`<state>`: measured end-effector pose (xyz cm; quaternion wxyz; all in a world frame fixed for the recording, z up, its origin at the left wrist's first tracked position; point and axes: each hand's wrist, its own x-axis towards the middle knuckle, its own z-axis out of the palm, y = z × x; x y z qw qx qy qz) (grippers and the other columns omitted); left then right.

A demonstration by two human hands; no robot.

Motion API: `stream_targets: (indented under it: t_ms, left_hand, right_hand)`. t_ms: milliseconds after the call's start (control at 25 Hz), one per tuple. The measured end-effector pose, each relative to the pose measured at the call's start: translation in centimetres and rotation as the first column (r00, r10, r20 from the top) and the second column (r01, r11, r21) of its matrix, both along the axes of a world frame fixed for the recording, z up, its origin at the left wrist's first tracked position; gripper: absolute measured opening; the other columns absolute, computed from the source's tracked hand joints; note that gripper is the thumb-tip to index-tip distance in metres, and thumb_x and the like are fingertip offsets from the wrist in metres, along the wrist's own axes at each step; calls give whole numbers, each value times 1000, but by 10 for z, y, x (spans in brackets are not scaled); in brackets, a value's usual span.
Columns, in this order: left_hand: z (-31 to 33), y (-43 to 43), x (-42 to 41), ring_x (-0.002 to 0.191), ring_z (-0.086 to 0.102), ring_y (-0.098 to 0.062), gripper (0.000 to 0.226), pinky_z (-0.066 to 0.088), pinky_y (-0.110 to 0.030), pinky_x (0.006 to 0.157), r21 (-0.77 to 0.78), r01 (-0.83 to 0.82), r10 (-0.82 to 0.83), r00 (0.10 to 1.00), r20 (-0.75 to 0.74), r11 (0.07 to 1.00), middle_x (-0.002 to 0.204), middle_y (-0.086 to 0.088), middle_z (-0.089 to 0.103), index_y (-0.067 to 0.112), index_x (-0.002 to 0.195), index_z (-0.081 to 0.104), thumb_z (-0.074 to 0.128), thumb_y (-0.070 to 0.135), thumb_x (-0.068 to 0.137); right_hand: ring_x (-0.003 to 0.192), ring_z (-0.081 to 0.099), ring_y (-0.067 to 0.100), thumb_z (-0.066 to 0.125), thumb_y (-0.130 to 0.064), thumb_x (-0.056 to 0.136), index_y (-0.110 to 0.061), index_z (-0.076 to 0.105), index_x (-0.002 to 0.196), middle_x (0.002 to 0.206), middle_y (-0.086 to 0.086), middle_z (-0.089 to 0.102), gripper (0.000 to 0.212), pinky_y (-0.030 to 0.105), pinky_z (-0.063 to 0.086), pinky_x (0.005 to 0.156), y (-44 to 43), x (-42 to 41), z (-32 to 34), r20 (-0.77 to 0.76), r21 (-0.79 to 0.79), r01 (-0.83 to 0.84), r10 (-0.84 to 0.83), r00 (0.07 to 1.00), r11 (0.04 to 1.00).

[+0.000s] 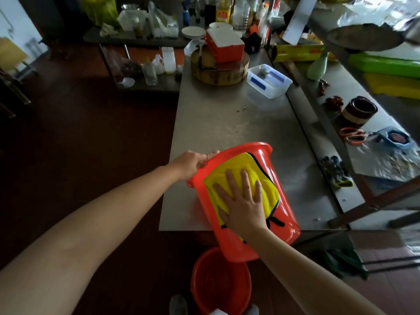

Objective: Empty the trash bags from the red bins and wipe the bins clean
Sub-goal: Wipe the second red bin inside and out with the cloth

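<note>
In the head view, a red bin (281, 201) lay tipped on its side at the near edge of the steel desk (227, 114). Its base hung out past the edge toward the person. Its long axis ran from that near base away to the far left, so the open mouth pointed away from the person and a little left.

The left hand (193, 163) gripped the rim on the bin's left side, with its fingers (212, 154) curled over the lip, steadying the bin. The right hand (243, 203) lay flat on a yellow cloth (236, 164) spread over the upturned outer wall. Its fingers (246, 178) were straight and splayed, pressing the cloth down rather than pinching it. They pointed up the wall toward the rim, roughly along the bin's axis.

I judged this to be the wiping step on the outside of the bin. The right hand was the nearer one to the unwiped wall, with bare red plastic just to its right and below it toward the base. Reaching the underside would likely call for the left hand to roll the bin about its axis.

A second red bin (204, 292) stood upright on the floor directly below the desk edge with its mouth up. It was too dark inside to tell whether it held a bag.
</note>
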<state>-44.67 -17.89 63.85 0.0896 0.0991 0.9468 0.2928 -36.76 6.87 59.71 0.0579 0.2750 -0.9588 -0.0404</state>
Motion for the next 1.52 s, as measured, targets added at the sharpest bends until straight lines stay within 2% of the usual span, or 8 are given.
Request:
stream_targets:
  t_ms: [200,400,760,920,1120,1280,1400,1520]
  left_hand:
    - [1,4,5,98,67,-17,55,51,-25,88,-39,-7,5,999,-32,999,117,-4,69,48,149,35,46,17,106]
    - [4,9,10,68,51,2,58,38,-12,69,-62,-2,-1,998,-61,998,90,5,58,42,152,32,47,12,105]
    - [2,12,22,85,66,-23,65,55,-38,84,-28,-40,38,997,-71,999,99,-10,64,40,153,28,47,4,103]
    - [0,7,29,86,66,-21,66,55,-38,85,-28,-62,60,996,-72,998,98,-8,62,45,153,29,48,9,102]
    - [-9,2,36,73,69,-21,45,61,-34,72,145,-135,140,990,-21,980,93,-13,60,42,146,47,48,23,106]
    - [-14,-1,41,71,67,-12,61,59,-27,74,59,-96,102,989,-103,994,92,-2,57,53,151,25,46,17,106]
    - [-13,0,41,82,67,-16,64,59,-33,81,5,-90,90,990,-108,996,102,-1,60,47,155,21,46,14,105]
    - [-6,8,39,120,59,-18,62,47,-23,100,-88,-57,38,979,-199,995,142,-1,53,31,157,30,50,14,101]
  right_hand:
    - [153,1,44,45,-62,90,-44,24,157,170,2,5,72,73,13,114,49,51,-23,-35,-49,-45,43,998,998]
    - [153,6,44,53,-60,86,-45,23,157,169,2,11,78,73,14,114,78,83,-35,-45,-62,-76,73,996,995]
    - [152,-14,41,37,-71,91,-51,10,156,169,-1,-11,73,73,12,114,20,4,1,73,-90,60,-53,996,994]
    - [151,-21,38,33,-72,91,-55,1,154,167,-6,-19,73,72,11,115,-11,-46,20,146,-99,86,-71,987,991]
    - [152,-21,34,26,-75,93,-54,0,155,168,-6,-17,71,70,12,117,9,-23,15,118,-115,59,-45,992,992]
    - [155,-8,36,31,-74,94,-53,10,156,170,-5,-5,69,68,21,116,55,30,-5,67,-164,81,-71,995,983]
    - [155,-1,38,34,-74,93,-51,17,156,170,-3,3,69,68,26,113,84,63,-17,53,-176,91,-83,995,980]
    - [155,1,39,30,-74,94,-49,19,156,170,-2,6,68,69,29,112,97,75,-20,60,-173,101,-92,994,980]
